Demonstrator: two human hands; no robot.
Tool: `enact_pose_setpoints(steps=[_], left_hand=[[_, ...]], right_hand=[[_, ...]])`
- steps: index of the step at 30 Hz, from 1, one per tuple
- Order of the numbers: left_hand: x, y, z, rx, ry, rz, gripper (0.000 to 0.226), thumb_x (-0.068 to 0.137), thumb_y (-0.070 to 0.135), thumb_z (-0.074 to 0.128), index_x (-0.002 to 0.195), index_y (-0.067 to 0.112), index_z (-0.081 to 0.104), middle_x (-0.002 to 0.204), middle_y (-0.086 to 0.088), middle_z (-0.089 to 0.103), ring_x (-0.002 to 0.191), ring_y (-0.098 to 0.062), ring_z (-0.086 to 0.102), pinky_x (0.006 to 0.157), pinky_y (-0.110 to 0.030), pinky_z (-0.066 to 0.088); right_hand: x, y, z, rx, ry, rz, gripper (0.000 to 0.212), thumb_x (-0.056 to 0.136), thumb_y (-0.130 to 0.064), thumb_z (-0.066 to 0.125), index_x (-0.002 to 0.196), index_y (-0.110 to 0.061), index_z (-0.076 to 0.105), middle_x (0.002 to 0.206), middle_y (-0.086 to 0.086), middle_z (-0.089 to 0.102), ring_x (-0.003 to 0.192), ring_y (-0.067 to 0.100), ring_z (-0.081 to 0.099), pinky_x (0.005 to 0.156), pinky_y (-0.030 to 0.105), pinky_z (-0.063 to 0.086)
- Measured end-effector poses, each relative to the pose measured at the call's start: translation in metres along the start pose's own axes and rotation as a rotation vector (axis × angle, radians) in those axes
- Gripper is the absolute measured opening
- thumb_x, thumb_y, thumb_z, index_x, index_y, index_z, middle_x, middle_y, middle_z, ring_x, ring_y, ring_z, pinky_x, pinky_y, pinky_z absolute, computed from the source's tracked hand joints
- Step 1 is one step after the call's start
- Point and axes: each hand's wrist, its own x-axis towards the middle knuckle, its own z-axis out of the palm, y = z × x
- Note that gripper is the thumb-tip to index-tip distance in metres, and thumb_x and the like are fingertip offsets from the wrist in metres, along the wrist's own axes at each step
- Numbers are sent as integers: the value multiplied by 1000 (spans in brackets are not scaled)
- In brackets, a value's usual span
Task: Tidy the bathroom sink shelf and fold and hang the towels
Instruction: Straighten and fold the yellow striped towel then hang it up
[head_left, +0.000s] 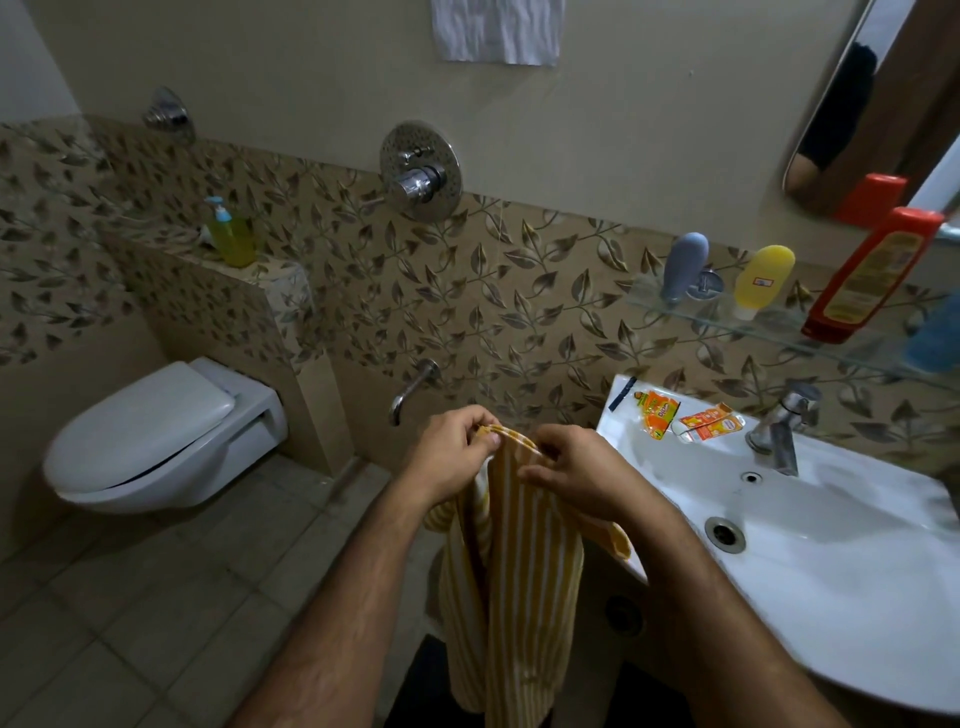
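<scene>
Head view: both hands (511, 462) on striped towel (524, 587)

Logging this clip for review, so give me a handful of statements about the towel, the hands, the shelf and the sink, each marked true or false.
1. Both hands, left hand and right hand, grip the top edge of the striped towel. True.
2. The towel is plain blue. False: it is yellow with white stripes.
3. The red bottle stands on the glass shelf. True.
4. The toilet lid is up. False: it is shut.
5. Two orange sachets lie on the sink rim beside the tap. True.
6. The sink is full of water. False: the basin looks empty, with its drain showing.
</scene>
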Motion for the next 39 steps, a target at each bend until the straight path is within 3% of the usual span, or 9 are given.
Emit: enact_pose_setpoints(steps=[6, 9, 12, 17, 21, 29, 33, 36, 39], left_hand=[[5, 0, -8, 58, 111, -48, 6, 89, 25, 62, 90, 27, 67, 80, 15, 63, 76, -8, 58, 68, -25, 44], [5, -1, -8, 63, 122, -45, 7, 89, 27, 61, 86, 32, 64, 77, 18, 63, 75, -6, 59, 66, -24, 43], [5, 1, -12, 44, 148, -26, 8, 88, 25, 63, 84, 32, 63, 74, 17, 63, 75, -7, 61, 67, -26, 46], [6, 12, -15, 45, 175, 8, 7, 88, 23, 64, 85, 30, 64, 73, 15, 63, 76, -10, 63, 72, -29, 50], [9, 14, -22, 73, 226, 7, 4, 87, 25, 63, 89, 25, 67, 76, 10, 63, 79, -16, 62, 71, -30, 49], [12, -8, -39, 152, 310, -180, 12, 90, 26, 61, 97, 21, 69, 89, 3, 67, 89, -18, 61, 73, -27, 42], [9, -21, -32, 205, 274, -277, 16, 92, 28, 59, 101, 20, 69, 101, -1, 70, 90, -17, 58, 74, -27, 41], [9, -24, -30, 214, 257, -301, 18, 91, 29, 59, 103, 20, 70, 104, -2, 70, 97, -22, 62, 80, -32, 47], [9, -23, -32, 200, 241, -313, 20, 91, 28, 59, 106, 19, 69, 107, -2, 70, 101, -23, 62, 86, -34, 50]], right_hand=[[-9, 23, -6, 91, -74, 186, 14, 82, -24, 67, 88, -12, 61, 86, 7, 64, 87, 26, 64, 74, 42, 54], [-14, 23, -6, 302, -63, 180, 29, 87, -41, 68, 89, -13, 61, 77, -1, 61, 78, 21, 64, 63, 30, 45], [-14, 21, -2, 553, 76, 214, 43, 91, -53, 57, 89, -10, 60, 78, 1, 59, 77, 19, 59, 69, 37, 47], [-4, 12, 4, 171, 203, 277, 41, 76, -56, 72, 104, -29, 57, 87, -10, 58, 88, 16, 61, 67, 31, 47], [1, 7, 8, -1, 372, 339, 24, 81, -31, 60, 105, -27, 61, 98, -2, 62, 89, 22, 61, 63, 29, 43], [-4, 30, -5, -56, 268, 491, 35, 84, -28, 67, 118, -24, 57, 102, 4, 63, 83, 23, 62, 60, 32, 50], [-13, 25, -21, 353, 52, 257, 29, 90, -16, 64, 117, -22, 56, 80, 5, 61, 54, 14, 59, 47, 24, 47], [-21, 20, -31, 385, -35, 40, 20, 92, -20, 66, 112, -21, 64, 72, 2, 65, 51, 4, 60, 49, 21, 48], [-23, 20, -31, 415, -44, 17, 16, 91, -21, 68, 107, -21, 67, 70, 10, 70, 51, 15, 63, 48, 27, 51]])
